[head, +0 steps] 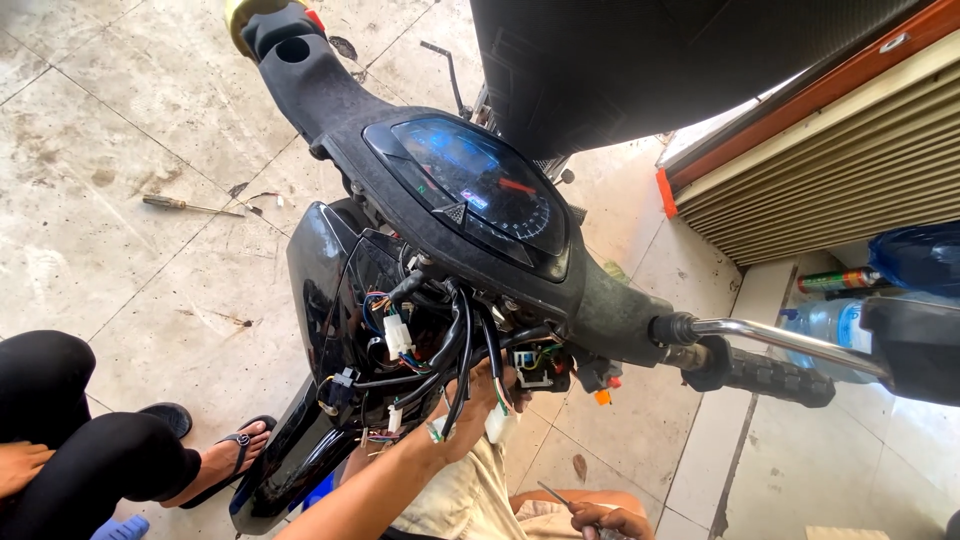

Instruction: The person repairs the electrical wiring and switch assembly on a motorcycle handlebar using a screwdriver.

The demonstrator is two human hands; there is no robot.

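Note:
A black scooter handlebar with a blue-tinted speedometer [480,180] fills the middle. Its front cover is off, and a tangle of black and coloured wires [430,350] with white connectors [398,333] hangs exposed. My left hand [472,402] reaches up into this wiring from the lower left. Its fingers are closed on wires ending in a white connector [498,425]. At the bottom edge, my right hand [612,520] rests over my knee and pinches a thin metal tool [555,495]. The right grip [770,375] and brake lever [790,340] stick out to the right.
Another person sits at the left in black trousers [70,440], with a sandalled foot [228,455] beside the scooter's black body panel [320,290]. A screwdriver [185,205] lies on the tiled floor. At the right are a plastic bottle [825,322], a spray can [838,281] and a roller shutter [830,170].

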